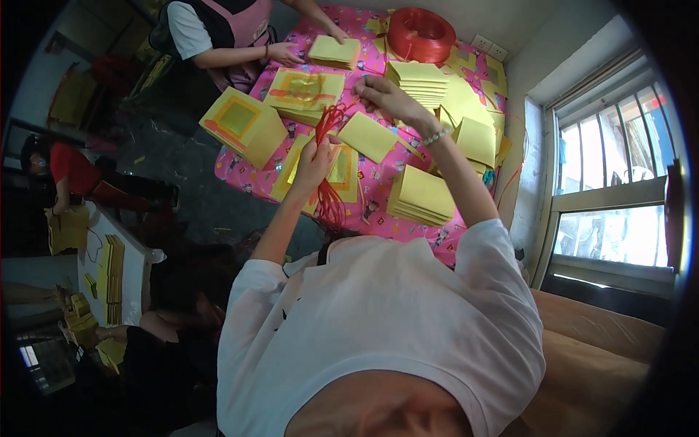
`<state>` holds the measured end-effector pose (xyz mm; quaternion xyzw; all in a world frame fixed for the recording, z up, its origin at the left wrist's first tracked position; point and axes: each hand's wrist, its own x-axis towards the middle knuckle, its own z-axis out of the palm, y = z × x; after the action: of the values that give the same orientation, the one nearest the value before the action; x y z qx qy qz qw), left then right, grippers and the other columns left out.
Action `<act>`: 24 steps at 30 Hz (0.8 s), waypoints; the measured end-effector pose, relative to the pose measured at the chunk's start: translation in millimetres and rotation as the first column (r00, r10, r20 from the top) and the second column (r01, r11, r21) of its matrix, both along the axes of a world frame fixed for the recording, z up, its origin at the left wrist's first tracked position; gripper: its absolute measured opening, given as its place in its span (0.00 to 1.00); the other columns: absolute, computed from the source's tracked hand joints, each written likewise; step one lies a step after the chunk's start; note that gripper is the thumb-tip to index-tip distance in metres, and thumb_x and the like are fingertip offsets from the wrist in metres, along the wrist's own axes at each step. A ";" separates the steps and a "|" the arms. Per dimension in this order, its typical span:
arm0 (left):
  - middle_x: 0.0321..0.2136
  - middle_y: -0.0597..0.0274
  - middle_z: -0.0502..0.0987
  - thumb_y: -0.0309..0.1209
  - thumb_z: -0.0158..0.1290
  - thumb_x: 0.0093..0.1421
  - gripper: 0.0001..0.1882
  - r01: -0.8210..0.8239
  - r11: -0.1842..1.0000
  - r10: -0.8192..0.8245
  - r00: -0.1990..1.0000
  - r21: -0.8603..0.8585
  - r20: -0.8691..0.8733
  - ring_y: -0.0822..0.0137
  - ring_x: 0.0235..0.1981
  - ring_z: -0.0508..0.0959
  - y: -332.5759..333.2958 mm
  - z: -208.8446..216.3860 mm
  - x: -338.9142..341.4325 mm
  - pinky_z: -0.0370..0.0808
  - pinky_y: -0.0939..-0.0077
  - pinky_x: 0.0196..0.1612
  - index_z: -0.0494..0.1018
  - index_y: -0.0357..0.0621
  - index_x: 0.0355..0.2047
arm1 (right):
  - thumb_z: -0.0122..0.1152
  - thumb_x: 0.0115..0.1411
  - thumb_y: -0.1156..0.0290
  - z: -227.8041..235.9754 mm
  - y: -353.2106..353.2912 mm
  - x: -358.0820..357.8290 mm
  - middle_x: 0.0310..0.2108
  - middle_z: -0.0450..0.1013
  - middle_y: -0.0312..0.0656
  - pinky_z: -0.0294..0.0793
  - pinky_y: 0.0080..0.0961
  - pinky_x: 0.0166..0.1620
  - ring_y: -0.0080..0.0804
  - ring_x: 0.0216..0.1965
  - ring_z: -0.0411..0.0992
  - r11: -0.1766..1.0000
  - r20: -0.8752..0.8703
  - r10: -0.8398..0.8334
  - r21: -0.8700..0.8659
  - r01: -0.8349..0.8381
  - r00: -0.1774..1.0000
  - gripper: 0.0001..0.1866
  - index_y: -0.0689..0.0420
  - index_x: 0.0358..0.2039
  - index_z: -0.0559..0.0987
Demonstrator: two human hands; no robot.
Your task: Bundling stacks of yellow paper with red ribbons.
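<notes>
Over the pink worktop point(375, 172), the left hand point(316, 162) is closed around a bunch of red strings point(330, 202), ends dangling loose; the right hand point(373, 96), farther right, is half curled, though whether it pinches a strand is unclear. Tugging could knot them or drag nearby yellow paper point(368, 137).

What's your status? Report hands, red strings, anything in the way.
Left hand gripping red strings midway. Right hand to their right, any hold unclear. Yellow paper stacks close around.
</notes>
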<state>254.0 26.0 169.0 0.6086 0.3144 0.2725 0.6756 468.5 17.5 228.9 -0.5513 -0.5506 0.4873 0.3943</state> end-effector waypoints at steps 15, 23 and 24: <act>0.30 0.61 0.72 0.32 0.37 0.62 0.12 0.042 0.973 -0.062 0.995 0.226 0.083 0.67 0.34 0.70 17.5 0.5 33.1 0.65 0.76 0.41 0.67 0.37 0.37 | 0.42 0.61 0.71 -19.9 9.3 -56.4 0.27 0.68 0.32 0.68 0.15 0.29 0.18 0.27 0.67 0.920 -0.683 -0.340 -0.100 0.378 0.646 0.05 0.57 0.34 0.68; 0.30 0.54 0.73 0.36 0.35 0.64 0.14 0.014 0.869 0.229 0.875 -0.495 0.426 0.62 0.33 0.74 40.0 22.3 1.6 0.69 0.69 0.42 0.66 0.40 0.29 | 0.52 0.58 0.68 -55.3 -0.5 -69.7 0.27 0.66 0.34 0.65 0.13 0.31 0.16 0.26 0.63 0.795 -0.393 -0.431 0.260 0.547 0.812 0.09 0.60 0.33 0.67; 0.31 0.54 0.73 0.35 0.35 0.64 0.14 0.028 0.868 0.237 0.854 -0.495 0.464 0.62 0.34 0.74 41.7 27.5 -2.7 0.69 0.68 0.42 0.66 0.40 0.29 | 0.51 0.58 0.69 -56.5 -13.8 -78.8 0.28 0.67 0.34 0.66 0.15 0.33 0.17 0.28 0.64 0.859 -0.254 -0.356 0.288 0.422 0.899 0.09 0.60 0.34 0.67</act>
<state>251.3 67.6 196.5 0.3068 0.2159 0.3736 0.8483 389.7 3.6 172.4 -0.5263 -0.4614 0.3468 0.6243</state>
